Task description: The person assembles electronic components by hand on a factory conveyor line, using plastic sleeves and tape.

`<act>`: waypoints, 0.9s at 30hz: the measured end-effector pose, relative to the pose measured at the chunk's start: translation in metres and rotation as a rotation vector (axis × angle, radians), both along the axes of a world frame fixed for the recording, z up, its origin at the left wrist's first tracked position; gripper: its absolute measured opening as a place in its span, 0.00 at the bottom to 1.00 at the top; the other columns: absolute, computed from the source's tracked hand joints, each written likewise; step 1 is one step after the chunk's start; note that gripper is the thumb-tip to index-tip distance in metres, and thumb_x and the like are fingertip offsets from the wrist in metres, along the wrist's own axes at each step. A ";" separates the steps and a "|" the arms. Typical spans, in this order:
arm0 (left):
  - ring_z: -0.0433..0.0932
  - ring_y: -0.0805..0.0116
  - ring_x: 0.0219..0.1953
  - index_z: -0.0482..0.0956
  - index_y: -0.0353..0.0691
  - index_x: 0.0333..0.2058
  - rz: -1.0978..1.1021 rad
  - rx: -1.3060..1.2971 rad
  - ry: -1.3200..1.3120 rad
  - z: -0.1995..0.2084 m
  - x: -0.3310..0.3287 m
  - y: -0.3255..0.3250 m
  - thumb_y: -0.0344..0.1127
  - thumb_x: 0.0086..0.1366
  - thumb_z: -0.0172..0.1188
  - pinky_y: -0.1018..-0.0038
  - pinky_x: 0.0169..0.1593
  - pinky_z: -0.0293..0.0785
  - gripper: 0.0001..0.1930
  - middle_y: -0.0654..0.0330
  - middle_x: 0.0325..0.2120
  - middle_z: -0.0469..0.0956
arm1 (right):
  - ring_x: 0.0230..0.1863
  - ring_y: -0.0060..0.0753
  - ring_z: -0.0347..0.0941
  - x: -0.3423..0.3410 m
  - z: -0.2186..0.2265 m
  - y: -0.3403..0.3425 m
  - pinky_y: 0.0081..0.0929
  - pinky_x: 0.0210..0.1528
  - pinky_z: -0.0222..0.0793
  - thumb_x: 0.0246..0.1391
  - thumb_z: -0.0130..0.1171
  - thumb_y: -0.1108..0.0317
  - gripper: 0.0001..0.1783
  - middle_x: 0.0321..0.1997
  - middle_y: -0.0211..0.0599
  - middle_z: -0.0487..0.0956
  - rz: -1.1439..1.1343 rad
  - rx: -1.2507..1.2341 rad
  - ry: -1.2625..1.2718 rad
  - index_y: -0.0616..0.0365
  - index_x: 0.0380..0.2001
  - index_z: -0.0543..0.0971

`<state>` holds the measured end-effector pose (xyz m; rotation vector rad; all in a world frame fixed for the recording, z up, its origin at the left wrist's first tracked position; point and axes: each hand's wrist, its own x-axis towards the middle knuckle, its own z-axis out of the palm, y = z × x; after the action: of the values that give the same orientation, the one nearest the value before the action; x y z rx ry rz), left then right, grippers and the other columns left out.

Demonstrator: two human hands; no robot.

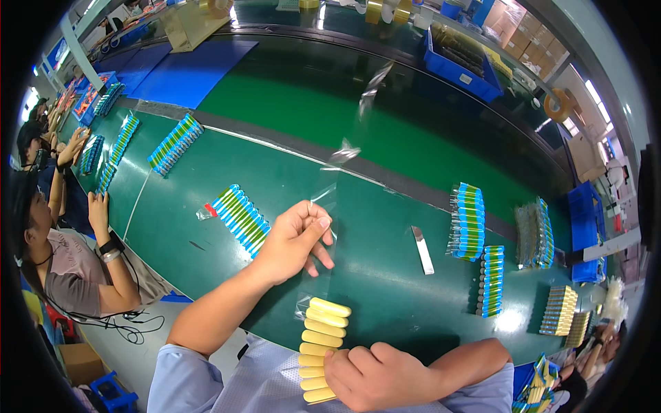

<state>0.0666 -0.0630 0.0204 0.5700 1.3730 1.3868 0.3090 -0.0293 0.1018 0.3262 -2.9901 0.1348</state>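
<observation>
My left hand (296, 241) pinches the upper edge of a clear plastic bag (329, 199) and holds it up above the green conveyor belt (385, 275). The bag's lower end reaches down to a row of several yellow tubes (325, 330) lying side by side near the belt's front edge. My right hand (368, 375) rests on the lower part of that yellow row, fingers curled over the tubes. The top of the row sits at the bag's mouth.
Rows of blue-and-green tubes (242, 219) lie on the belt to the left, more bagged sets (469, 221) to the right with gold ones (559, 311). A small metal blade (422, 249) lies mid-belt. A seated person (69, 268) works at left. Blue bins (458, 58) stand behind.
</observation>
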 end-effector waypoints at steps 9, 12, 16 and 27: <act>0.84 0.72 0.28 0.71 0.40 0.44 -0.121 -0.046 -0.123 -0.010 -0.013 0.016 0.41 0.76 0.55 0.78 0.19 0.77 0.10 0.62 0.32 0.78 | 0.27 0.22 0.63 0.001 -0.014 0.025 0.22 0.28 0.54 0.44 0.60 0.63 0.08 0.28 0.23 0.71 0.293 0.120 0.211 0.54 0.27 0.80; 0.84 0.71 0.30 0.71 0.41 0.44 -0.204 -0.090 -0.159 -0.015 -0.011 0.022 0.41 0.75 0.56 0.77 0.22 0.78 0.10 0.61 0.34 0.79 | 0.27 0.24 0.65 0.010 -0.009 0.025 0.22 0.29 0.57 0.43 0.61 0.64 0.06 0.28 0.23 0.72 0.332 0.101 0.238 0.53 0.25 0.78; 0.84 0.70 0.32 0.70 0.42 0.45 -0.225 -0.129 -0.173 -0.016 -0.008 0.029 0.40 0.75 0.54 0.75 0.25 0.80 0.09 0.61 0.36 0.79 | 0.28 0.24 0.67 0.012 -0.012 0.037 0.22 0.30 0.61 0.44 0.62 0.64 0.06 0.30 0.24 0.73 0.268 0.042 0.279 0.52 0.25 0.77; 0.82 0.60 0.50 0.67 0.43 0.57 -0.215 -0.130 -0.336 0.001 -0.011 0.033 0.32 0.69 0.59 0.60 0.46 0.82 0.19 0.59 0.50 0.76 | 0.64 0.45 0.73 0.012 -0.058 0.027 0.38 0.64 0.73 0.54 0.59 0.63 0.09 0.60 0.38 0.79 0.203 -0.289 0.069 0.58 0.29 0.78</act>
<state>0.0559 -0.0299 0.0210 0.3659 1.0874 1.1502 0.3215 -0.0019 0.0440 0.5833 -2.8093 0.5557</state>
